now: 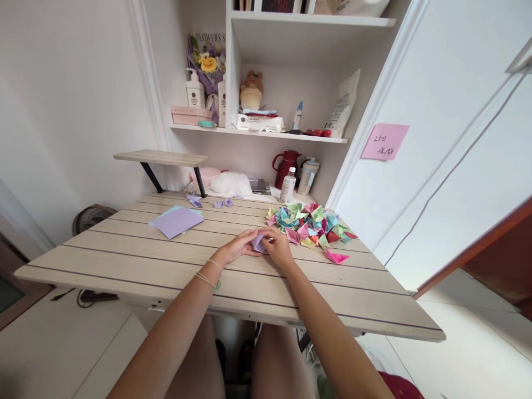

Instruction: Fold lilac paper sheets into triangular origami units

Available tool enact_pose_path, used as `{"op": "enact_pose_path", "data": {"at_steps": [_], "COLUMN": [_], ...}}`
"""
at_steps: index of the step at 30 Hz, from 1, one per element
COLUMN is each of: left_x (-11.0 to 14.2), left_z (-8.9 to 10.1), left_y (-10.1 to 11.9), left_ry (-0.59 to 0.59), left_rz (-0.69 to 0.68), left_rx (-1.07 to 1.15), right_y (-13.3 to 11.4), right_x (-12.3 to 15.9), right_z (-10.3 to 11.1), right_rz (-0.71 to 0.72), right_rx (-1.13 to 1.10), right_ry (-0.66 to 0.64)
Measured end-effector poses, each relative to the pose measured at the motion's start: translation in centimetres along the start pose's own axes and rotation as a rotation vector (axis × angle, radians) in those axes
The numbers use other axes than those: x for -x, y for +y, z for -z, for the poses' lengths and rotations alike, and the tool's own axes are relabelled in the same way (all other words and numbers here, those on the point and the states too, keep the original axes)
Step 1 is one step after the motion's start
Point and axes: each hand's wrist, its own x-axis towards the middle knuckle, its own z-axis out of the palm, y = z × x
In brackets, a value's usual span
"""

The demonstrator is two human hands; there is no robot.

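Purple paper, folded small, forms the folded sheet (257, 244) held just above or against the middle of the desk (166, 277); whether it touches the boards cannot be told. The left hand (241, 245) supports it from the left and below, fingers bent around its edge. The right hand (277, 244) grips it from the other side, thumb and fingers closed on the paper; its curled fingers and knuckles conceal part of the sheet, so the full shape of the fold cannot be read. On the right rear of the desk lies a heap of multicoloured origami boats (307, 224), overlapping so that many are partly hidden; a bright pink boat (337, 256) lies at the heap's near edge. On the left rear of the desk, a purple square sheet (178, 223) covers most of a light blue sheet (169, 211), of which only edges show. Small purple folded pieces (224, 203) sit near the back edge of the desk, their exact form too small to determine. Behind the desk stand a labelled bottle (288, 185), a dark red thermos jug (286, 169), partly hidden by the bottle, and a lidded tumbler (308, 176); a translucent plastic bag (231, 184) has unclear contents. Below the desk, the legs are cut off by the frame.
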Motion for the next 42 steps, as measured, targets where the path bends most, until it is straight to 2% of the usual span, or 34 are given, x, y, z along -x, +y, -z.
{"op": "enact_pose_path", "data": {"at_steps": [2,10,15,22,26,42], "left_x": [0.0,0.0,-0.2,-0.7,-0.9,-0.9], "left_z": [0.0,0.1,-0.1,0.6,1.2,1.1], "left_y": [0.0,-0.3,-0.4,-0.6,-0.7,-0.5], "left_ry": [0.013,0.125,0.149,0.230,0.290,0.298], "left_rz": [-0.010,-0.100,-0.124,-0.153,-0.168,-0.193], "left_rx": [0.006,0.022,0.048,-0.004,-0.063,-0.208], "right_y": [0.0,-1.1,-0.7,0.6,0.2,-0.3], "right_x": [0.0,-0.3,0.0,-0.5,-0.5,-0.4], "right_z": [0.1,1.2,0.7,0.8,0.8,0.8], "right_rz": [-0.035,-0.345,-0.323,-0.287,-0.314,-0.403], "right_rx": [-0.049,-0.370,-0.302,-0.214,-0.234,-0.285], "right_ry": [-0.032,-0.098,-0.183,-0.035,-0.017,0.031]}}
